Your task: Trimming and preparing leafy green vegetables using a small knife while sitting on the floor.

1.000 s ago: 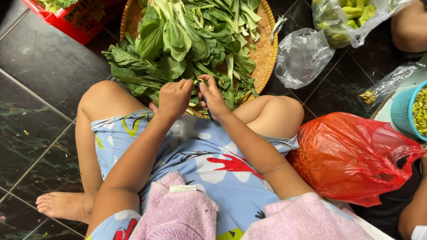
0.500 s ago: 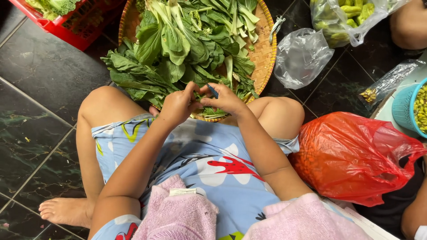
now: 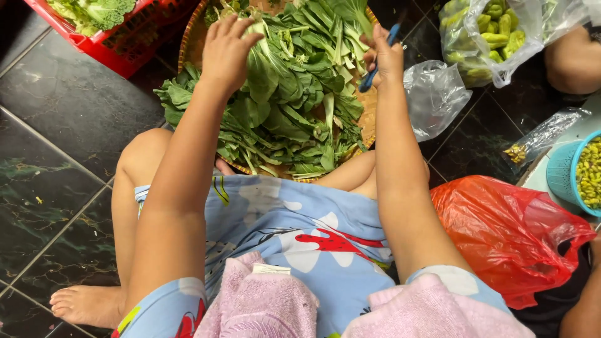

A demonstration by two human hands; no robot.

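Note:
A round woven tray point(image 3: 370, 109) sits on the dark floor in front of my lap, piled with green leafy stalks point(image 3: 294, 100). My left hand point(image 3: 226, 51) reaches over the far left of the pile, fingers spread and resting on the leaves. At the tray's far right edge my right hand point(image 3: 385, 57) is closed around a small knife with a blue handle point(image 3: 375, 66).
A red crate of greens point(image 3: 119, 31) stands at the far left. Clear bags point(image 3: 435, 94) lie right of the tray, one holding green vegetables point(image 3: 491, 31). A red plastic bag point(image 3: 513, 235) sits by my right knee, a teal basket point(image 3: 566, 175) beyond it. Another person's knee point(image 3: 573, 59) shows top right.
Both hands left the near edge of the tray and reached forward: the left onto the far left of the pile, the right to the far right edge with the knife.

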